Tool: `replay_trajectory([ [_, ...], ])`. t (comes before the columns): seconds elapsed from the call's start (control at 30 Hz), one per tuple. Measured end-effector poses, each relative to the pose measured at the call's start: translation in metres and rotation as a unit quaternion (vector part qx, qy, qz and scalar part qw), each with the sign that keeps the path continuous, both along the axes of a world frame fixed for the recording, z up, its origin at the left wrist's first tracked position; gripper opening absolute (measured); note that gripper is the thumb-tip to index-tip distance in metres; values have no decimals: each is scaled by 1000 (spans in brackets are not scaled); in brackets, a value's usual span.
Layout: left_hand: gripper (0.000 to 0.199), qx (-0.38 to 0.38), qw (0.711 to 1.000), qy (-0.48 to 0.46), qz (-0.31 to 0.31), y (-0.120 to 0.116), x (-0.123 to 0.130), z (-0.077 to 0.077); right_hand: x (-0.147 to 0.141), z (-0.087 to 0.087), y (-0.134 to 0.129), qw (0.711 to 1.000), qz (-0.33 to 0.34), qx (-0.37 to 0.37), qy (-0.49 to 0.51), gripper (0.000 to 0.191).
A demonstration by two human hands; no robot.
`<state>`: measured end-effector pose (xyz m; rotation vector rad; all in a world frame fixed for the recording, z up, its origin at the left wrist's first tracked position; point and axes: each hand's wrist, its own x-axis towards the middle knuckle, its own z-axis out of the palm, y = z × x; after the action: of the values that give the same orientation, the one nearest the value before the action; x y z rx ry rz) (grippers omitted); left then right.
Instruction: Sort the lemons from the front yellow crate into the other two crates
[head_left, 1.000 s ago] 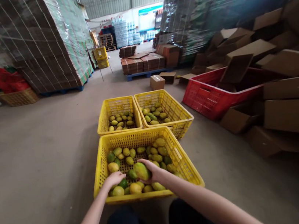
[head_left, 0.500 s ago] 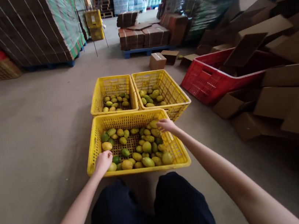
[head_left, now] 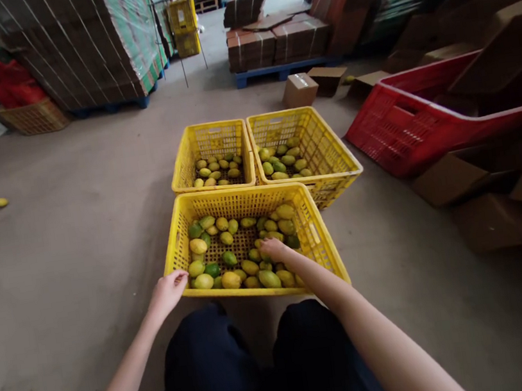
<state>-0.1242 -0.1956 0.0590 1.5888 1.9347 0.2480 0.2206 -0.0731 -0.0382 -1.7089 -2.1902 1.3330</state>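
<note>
Yellow and green lemons (head_left: 269, 279) lie loosely in the near yellow plastic crate (head_left: 336, 262). My right hand (head_left: 274, 249) reaches into this crate, its bent fingers closed at a lemon (head_left: 258, 244) in the right-hand heap; the hand partly covers the fruit. At the crate's front left corner, my left hand (head_left: 170, 290) has its fingers curled together, with no fruit showing in them. It is close to the rim; whether it touches the rim I cannot tell. A yellow lemon (head_left: 204, 282) lies just inside that corner.
Behind stand two more yellow crates, left (head_left: 174, 169) and right (head_left: 351, 163), each holding lemons. To the right, a red crate (head_left: 392, 131) sits among cardboard boxes (head_left: 484, 229). One lemon (head_left: 1, 203) lies on the floor at left. A loaded blue pallet (head_left: 282, 72) is farther back.
My right hand has moved from the crate's right side towards the middle of the lemons. My left hand has drawn back out to the front left corner. The view has shifted.
</note>
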Motion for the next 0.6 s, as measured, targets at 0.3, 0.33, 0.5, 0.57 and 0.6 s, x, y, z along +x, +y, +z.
replay_trajectory([
  [0.3, 27, 10, 998, -36, -45, 30, 32, 2, 4, 10, 24, 984, -152, 37, 84, 28],
  [0.33, 26, 10, 998, -36, -52, 34, 40, 3, 4, 9, 20, 986, -149, 39, 69, 26],
  [0.5, 27, 5, 995, -57, -77, 34, 51, 6, 4, -1, -13, 993, -16, 53, -100, 37],
  [0.57, 27, -4, 996, -69, -64, 25, 41, 6, 2, -3, -20, 986, 36, 66, -150, 45],
  [0.6, 28, -8, 996, -71, -51, 19, 34, 5, 1, -3, -22, 982, 54, 73, -167, 46],
])
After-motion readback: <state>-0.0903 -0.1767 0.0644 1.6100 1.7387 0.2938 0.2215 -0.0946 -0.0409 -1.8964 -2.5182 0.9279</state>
